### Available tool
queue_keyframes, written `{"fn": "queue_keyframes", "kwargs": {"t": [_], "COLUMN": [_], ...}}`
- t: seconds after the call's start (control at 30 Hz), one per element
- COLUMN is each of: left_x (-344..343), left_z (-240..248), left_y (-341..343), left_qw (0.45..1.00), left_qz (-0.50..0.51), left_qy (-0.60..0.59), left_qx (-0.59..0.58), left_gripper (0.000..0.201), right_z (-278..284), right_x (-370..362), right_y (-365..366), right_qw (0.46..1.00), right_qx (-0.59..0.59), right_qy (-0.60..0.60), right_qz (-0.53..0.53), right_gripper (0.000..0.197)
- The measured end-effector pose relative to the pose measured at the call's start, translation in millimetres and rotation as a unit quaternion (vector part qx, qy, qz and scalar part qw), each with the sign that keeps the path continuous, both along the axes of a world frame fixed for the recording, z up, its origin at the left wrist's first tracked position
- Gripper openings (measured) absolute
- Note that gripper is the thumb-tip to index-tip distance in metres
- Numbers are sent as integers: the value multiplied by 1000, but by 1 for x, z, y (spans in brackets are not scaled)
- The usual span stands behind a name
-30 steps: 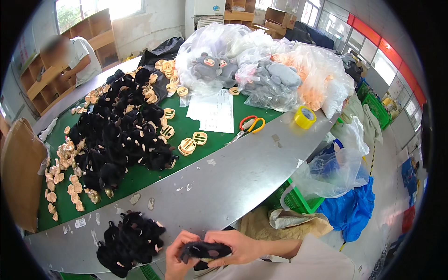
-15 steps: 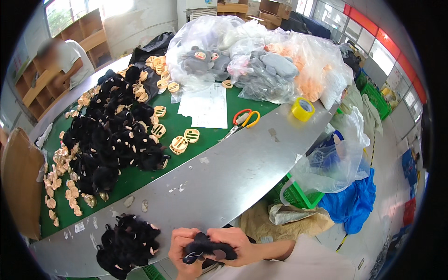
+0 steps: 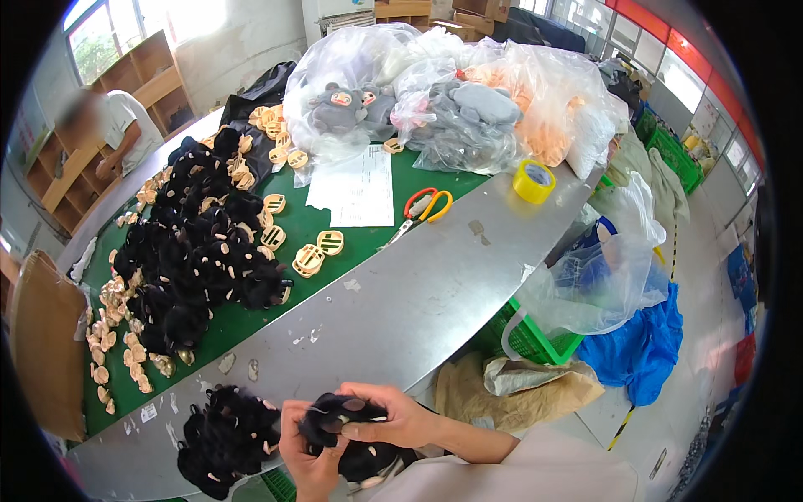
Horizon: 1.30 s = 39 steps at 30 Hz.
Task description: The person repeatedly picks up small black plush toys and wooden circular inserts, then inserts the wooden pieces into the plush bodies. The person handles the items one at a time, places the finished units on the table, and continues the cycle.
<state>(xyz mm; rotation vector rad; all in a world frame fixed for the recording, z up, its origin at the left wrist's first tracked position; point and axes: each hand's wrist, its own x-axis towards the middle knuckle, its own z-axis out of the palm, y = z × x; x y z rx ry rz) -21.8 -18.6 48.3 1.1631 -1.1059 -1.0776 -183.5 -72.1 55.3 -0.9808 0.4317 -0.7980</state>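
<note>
The surface (image 3: 435, 293), a grey band edged with green felt, crosses the frame from lower left to upper right. Clear bags of grey and peach soft toys (image 3: 468, 100) fill the top centre. A large heap of black plush pieces (image 3: 196, 259) with tan parts lies at centre left and appears unprocessed. A smaller black pile (image 3: 226, 439) sits at lower left, likely finished. At bottom centre, the left hand (image 3: 309, 460) and right hand (image 3: 393, 418) both grip one black plush piece (image 3: 335, 414).
</note>
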Motion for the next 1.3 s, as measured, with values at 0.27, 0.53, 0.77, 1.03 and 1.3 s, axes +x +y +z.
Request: {"fn": "queue_keyframes", "kwargs": {"t": [0.27,0.53,0.77,1.03,1.3], "left_x": [-5,-23,-15,3,17], "left_z": [-30,-32,-35,-47,-48], "left_y": [-7,-22,-19,-7,1], "left_qw": [991,960,970,992,975], "left_qz": [68,196,224,101,33], "left_qy": [-96,-172,-60,-60,161], "left_qx": [-58,-102,-75,-46,151], "left_gripper": [20,14,20,34,43], "right_z": [-39,-41,-41,-54,-61], "right_x": [19,36,36,38,30], "right_y": [8,4,7,6,-3], "right_qw": [988,877,824,914,863], "right_qx": [-39,-256,-395,-264,-365], "right_qy": [28,222,217,88,235], "right_qz": [-147,-340,-343,-295,-258], "right_gripper": [16,27,34,27,52]}}
